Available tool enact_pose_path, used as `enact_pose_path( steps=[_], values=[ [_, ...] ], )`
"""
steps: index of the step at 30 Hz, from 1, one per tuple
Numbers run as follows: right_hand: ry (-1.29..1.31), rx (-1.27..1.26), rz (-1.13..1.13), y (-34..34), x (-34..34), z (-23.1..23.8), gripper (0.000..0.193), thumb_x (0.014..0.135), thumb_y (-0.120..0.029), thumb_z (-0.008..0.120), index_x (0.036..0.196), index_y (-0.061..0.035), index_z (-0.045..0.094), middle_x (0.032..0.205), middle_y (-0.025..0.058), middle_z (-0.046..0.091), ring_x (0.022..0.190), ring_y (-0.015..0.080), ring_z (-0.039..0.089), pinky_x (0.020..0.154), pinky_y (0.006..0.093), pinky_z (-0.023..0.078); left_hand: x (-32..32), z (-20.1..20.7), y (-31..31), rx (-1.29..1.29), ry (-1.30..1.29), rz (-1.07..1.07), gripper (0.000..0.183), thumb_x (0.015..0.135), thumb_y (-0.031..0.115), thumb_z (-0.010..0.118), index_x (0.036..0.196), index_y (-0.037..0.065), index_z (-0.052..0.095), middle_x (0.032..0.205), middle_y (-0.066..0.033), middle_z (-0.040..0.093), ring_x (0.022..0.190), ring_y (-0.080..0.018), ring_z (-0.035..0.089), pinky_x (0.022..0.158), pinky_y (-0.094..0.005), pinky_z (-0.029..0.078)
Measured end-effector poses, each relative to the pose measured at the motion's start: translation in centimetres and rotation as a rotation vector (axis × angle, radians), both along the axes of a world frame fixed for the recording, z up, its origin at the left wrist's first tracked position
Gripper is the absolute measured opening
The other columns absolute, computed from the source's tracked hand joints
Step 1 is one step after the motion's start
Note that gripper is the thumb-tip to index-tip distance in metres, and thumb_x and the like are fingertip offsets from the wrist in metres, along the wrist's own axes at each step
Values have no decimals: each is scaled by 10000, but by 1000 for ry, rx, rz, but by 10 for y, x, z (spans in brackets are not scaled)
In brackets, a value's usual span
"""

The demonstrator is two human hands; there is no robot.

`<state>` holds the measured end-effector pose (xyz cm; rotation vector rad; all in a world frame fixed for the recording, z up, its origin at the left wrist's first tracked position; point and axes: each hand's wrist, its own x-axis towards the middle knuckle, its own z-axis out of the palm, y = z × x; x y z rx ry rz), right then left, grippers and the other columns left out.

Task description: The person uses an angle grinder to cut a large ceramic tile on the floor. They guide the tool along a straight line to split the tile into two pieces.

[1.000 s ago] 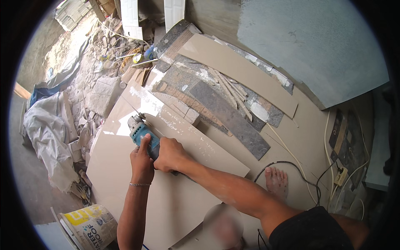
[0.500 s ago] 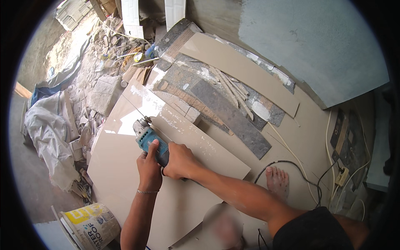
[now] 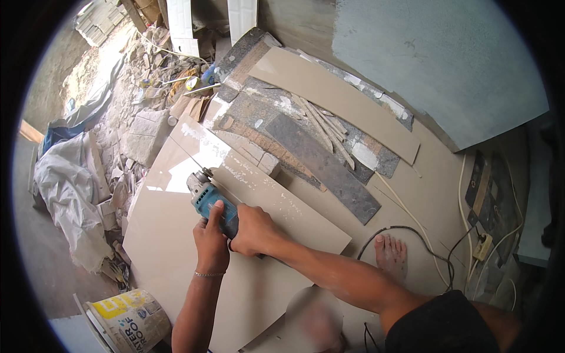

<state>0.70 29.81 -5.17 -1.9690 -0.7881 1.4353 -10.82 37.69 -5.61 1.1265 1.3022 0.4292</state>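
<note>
Both hands grip a teal angle grinder (image 3: 207, 199) on a large beige tile (image 3: 176, 247) on the floor | left hand (image 3: 210, 242) fingers wrapped over the body, right hand (image 3: 254, 229) clasping the rear | cut line reaches partway; the near stretch appears uncut | bucket (image 3: 126, 320) nearby

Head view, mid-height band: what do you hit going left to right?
White crumpled sheet → large beige tile → left hand on the teal angle grinder → right hand → bare foot → black cable → power strip.
</note>
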Motion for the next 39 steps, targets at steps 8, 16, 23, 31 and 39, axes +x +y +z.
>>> enact_pose_path(
  steps=[8,16,23,31,39],
  values=[
    [-12,24,-10,14,-1,-3,551,710,-147,868,1137,96,617,1162,304,713,1126,421,718,951,434,606,-3,-4,20,-70,-33,6,469,986,359,748,1144,-62,615,986,-89,683,837,-161,712,740,-302,589],
    [-35,6,-1,20,-2,-6,583,702,-175,883,1147,94,620,1173,298,714,1135,405,719,956,423,608,-4,-5,25,-95,-21,15,448,982,357,753,1120,-46,614,975,-85,680,774,-165,707,684,-299,584],
    [-48,2,2,18,-3,-3,597,699,-173,883,1161,87,609,1175,289,715,1126,402,722,961,424,607,-4,-3,22,-112,-24,24,459,977,358,757,1116,-52,607,961,-83,677,768,-163,703,679,-303,579],
    [-2,0,13,-6,0,0,600,708,-157,868,1174,87,580,1148,304,710,1118,428,716,945,440,601,0,-3,-5,-44,-8,33,423,958,423,765,1004,21,640,764,0,597,573,-90,554,518,-247,432],
    [-14,46,6,-31,-2,-2,607,730,-182,853,1183,94,558,1119,318,710,1087,454,714,942,463,595,-6,-4,-22,-101,-16,22,443,982,357,763,1120,-40,625,969,-66,682,806,-124,658,709,-280,540]
  ],
)
